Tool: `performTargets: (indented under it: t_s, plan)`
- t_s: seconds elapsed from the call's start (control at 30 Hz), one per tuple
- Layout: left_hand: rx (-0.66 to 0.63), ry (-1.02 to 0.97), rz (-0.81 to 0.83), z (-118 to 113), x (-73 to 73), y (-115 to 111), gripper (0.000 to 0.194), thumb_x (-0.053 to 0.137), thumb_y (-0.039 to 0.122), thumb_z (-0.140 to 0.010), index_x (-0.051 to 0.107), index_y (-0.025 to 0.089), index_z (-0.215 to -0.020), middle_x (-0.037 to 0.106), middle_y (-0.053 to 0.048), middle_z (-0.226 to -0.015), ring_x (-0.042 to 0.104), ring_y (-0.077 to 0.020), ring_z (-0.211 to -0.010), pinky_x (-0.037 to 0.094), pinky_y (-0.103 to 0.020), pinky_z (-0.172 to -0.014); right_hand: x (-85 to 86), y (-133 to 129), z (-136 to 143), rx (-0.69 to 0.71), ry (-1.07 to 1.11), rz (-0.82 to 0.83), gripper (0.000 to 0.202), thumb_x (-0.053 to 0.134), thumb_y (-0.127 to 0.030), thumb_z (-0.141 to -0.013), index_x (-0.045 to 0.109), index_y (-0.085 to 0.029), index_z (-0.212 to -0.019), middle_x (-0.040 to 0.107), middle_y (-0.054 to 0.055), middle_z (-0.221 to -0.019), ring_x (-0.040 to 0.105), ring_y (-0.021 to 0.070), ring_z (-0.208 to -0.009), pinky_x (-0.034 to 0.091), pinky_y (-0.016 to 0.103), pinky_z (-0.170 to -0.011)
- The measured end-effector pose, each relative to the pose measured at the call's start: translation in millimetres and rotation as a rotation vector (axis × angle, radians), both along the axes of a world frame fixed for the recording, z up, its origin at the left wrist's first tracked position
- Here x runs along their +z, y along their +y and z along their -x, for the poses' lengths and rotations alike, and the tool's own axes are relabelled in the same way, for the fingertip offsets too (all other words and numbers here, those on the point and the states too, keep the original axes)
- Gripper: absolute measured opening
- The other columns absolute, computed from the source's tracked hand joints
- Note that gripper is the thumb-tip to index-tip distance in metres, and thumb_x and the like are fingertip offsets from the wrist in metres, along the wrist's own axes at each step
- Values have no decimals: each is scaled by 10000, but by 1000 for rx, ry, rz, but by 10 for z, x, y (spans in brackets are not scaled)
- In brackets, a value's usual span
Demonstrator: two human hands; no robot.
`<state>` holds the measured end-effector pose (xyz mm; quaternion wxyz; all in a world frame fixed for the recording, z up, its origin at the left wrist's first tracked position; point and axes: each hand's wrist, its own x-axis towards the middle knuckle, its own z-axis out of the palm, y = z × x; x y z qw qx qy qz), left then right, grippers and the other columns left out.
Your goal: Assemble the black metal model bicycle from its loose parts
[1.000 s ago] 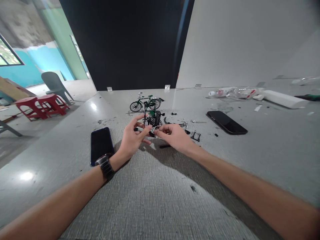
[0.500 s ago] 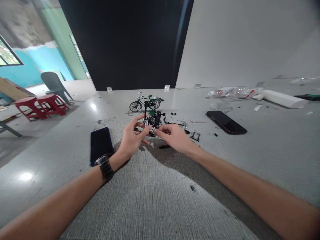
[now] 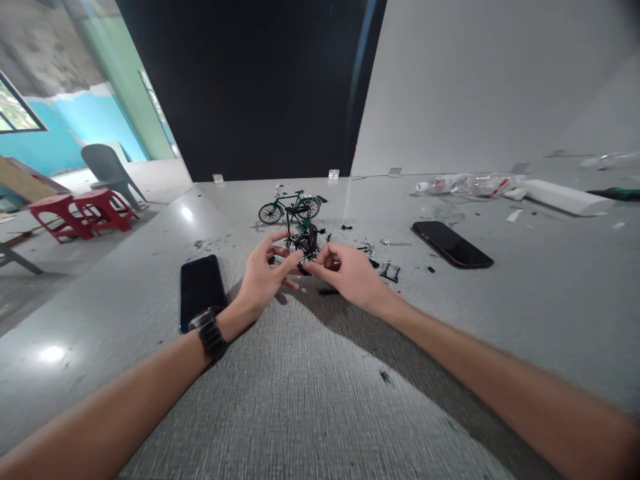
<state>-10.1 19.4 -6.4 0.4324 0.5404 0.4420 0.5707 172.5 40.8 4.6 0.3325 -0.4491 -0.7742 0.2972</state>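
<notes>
My left hand [image 3: 265,270] is closed on the left side of a small dark model bicycle assembly [image 3: 311,239], thumb and fingers around its lower part. From the right, my right hand [image 3: 350,270] pinches at the same assembly's near end; the exact piece between its fingertips is too small to make out. Just behind stands a green model bicycle [image 3: 293,205] with black wheels, upright on the grey table [image 3: 280,400]. Small black parts, among them a little black frame [image 3: 390,272], lie right of my right hand. A dark strip [image 3: 329,291] lies under that hand.
A phone [image 3: 203,287] lies beside my left wrist, another phone [image 3: 451,244] to the right. Clear plastic packaging [image 3: 470,185] and a white box [image 3: 567,197] lie at the back right. Red stools [image 3: 105,212] stand beyond the table's left edge.
The held assembly has turned and tipped slightly to the left. My right hand's fingers have shifted and bent a little at it; my left hand has barely moved.
</notes>
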Motion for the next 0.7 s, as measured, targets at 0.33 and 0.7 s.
performTargets:
  t_s: [0.33, 0.7]
  plan:
    - [-8, -350, 220, -8, 53, 7, 285, 740, 290, -825, 567, 155, -1007, 683, -33, -836, 696, -118, -635, 599, -239, -622, 67, -37, -49, 181, -254, -651, 305, 543, -309, -940, 569, -178, -1214, 621, 138, -1165, 604, 262, -1020, 487, 382, -816]
    - [-43, -417, 195, -42, 79, -25, 282, 759, 248, -813, 520, 163, -935, 635, 24, -764, 668, -87, -606, 594, -225, -640, 15, -25, -104, 173, -300, -840, 234, 490, -226, -1001, 692, -206, -1118, 725, 84, -1122, 623, 248, -1084, 483, 418, -927]
